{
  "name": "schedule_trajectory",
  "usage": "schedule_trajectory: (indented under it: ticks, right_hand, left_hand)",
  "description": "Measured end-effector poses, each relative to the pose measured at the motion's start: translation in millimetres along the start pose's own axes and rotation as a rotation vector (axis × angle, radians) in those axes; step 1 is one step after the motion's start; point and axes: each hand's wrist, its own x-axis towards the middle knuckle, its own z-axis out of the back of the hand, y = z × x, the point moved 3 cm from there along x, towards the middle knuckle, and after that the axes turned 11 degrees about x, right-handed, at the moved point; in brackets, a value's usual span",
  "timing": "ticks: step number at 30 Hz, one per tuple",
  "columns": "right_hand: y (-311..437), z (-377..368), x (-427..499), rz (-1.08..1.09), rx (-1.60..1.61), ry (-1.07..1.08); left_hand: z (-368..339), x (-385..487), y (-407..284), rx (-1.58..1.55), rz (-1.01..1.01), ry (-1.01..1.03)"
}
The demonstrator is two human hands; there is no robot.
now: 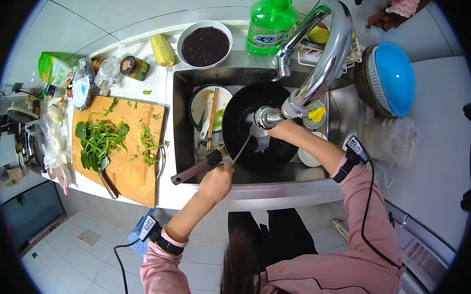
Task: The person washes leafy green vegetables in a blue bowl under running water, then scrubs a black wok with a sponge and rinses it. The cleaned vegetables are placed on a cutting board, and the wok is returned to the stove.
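Note:
My left hand (217, 180) is closed on the thin metal handle of a utensil (241, 148), whose head lies inside a black wok (237, 107) in the steel sink. The wok's brown handle (191, 172) points toward the lower left, near my left hand. Over the wok, my right hand (277, 129) is partly hidden behind the faucet's spray head (269, 117); what its fingers hold or touch cannot be told. Water shows in the wok below the spray head. Left of the wok are a plate (196, 96), wooden chopsticks (212, 118) and a white spoon (204, 130).
A cutting board (135, 182) bears chopped greens (101, 141) and a knife (108, 185). Behind the sink stand a bowl of dark food (179, 46) and a green soap bottle (266, 24). The chrome faucet (334, 45) arches overhead. A blue basin (394, 81) stands at right.

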Motion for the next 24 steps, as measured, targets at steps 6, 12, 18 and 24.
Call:
schedule_trajectory:
  ticks: [6,12,18,24]
  right_hand:
    - [14.7,-11.4,6.5,0.271,-0.248,0.310]
    - [-47.2,-13.8,-4.1,-0.265,0.115,-0.128]
    - [-28.7,-60.5,-14.5,-0.284,1.539,-1.178]
    - [-12.1,-65.7,2.7,-0.505,2.121,-0.823]
  left_hand:
    - [15.9,7.8,1.6,0.108,-0.114,0.067]
    - [3.5,-2.5,0.2,-0.390,0.035,-0.192]
    - [-29.0,5.4,-30.8,-0.813,0.229,-0.095]
    - [-39.7,23.1,-44.3,-0.891,0.302,-0.087]
